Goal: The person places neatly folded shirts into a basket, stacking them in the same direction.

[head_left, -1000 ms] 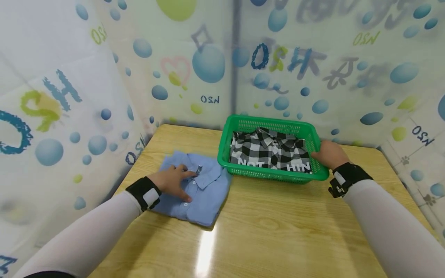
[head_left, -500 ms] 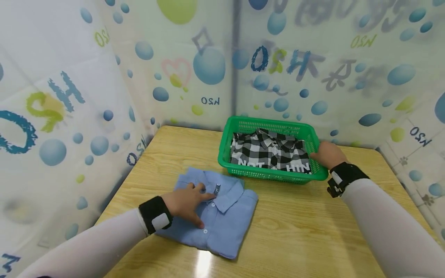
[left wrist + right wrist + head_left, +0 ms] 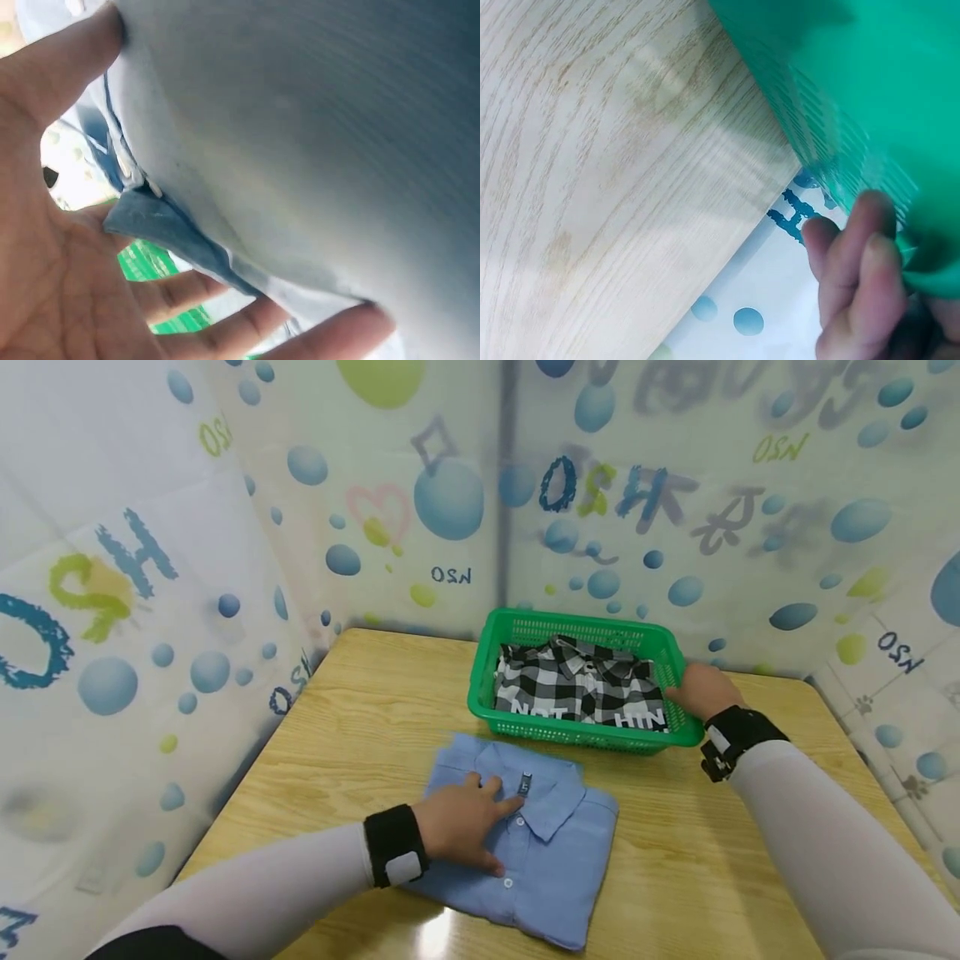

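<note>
A folded light blue button-up shirt (image 3: 555,868) lies on the table, collar facing the back. My left hand (image 3: 463,827) rests on it with fingers spread, near the collar and its dark label. In the left wrist view the fingers (image 3: 337,330) and thumb lie against the blue cloth. Just behind the shirt stands a green perforated plastic basket (image 3: 577,732). Inside it is a folded black-and-white checked shirt (image 3: 577,681) with white lettering. My right hand (image 3: 708,692) grips the basket's right rim; in the right wrist view its fingers (image 3: 855,262) curl at the green edge.
The wooden table (image 3: 360,727) meets a patterned curtain (image 3: 450,585) at its back edge, right behind the basket. More of the same printed sheet hangs along the left and right sides.
The blue shirt has slid right and toward me under my left hand, from left of the basket to in front of it. My right hand stays on the basket rim.
</note>
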